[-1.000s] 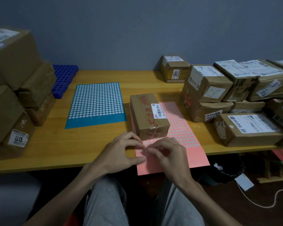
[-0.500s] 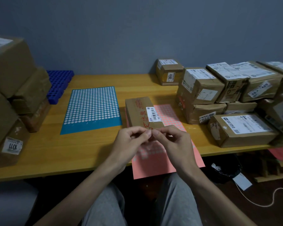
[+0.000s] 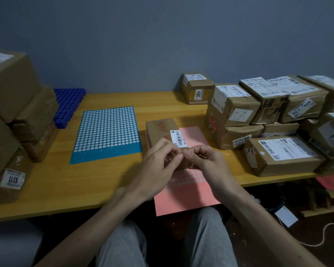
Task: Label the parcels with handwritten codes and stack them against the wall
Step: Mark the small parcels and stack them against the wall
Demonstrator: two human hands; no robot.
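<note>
The left hand (image 3: 158,162) and right hand (image 3: 206,162) meet with curled fingertips over the near end of a small brown parcel (image 3: 160,130). Whether they pinch anything, I cannot tell. The parcel lies on a pink sticker sheet (image 3: 181,197) near the counter (image 3: 66,182) edge.

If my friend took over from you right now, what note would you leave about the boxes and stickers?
Left hand and right hand: fingers curled, tips meeting over the pink sticker sheet; what they pinch, if anything, is too small to see.
Brown parcel lies partly on that sheet, just behind the hands; blue sticker sheet lies to its left.
Done: labelled parcels are piled at the right and at the left of the table.
Left: I see no handwritten code on this parcel; code it, then stack it by the wall.
</note>
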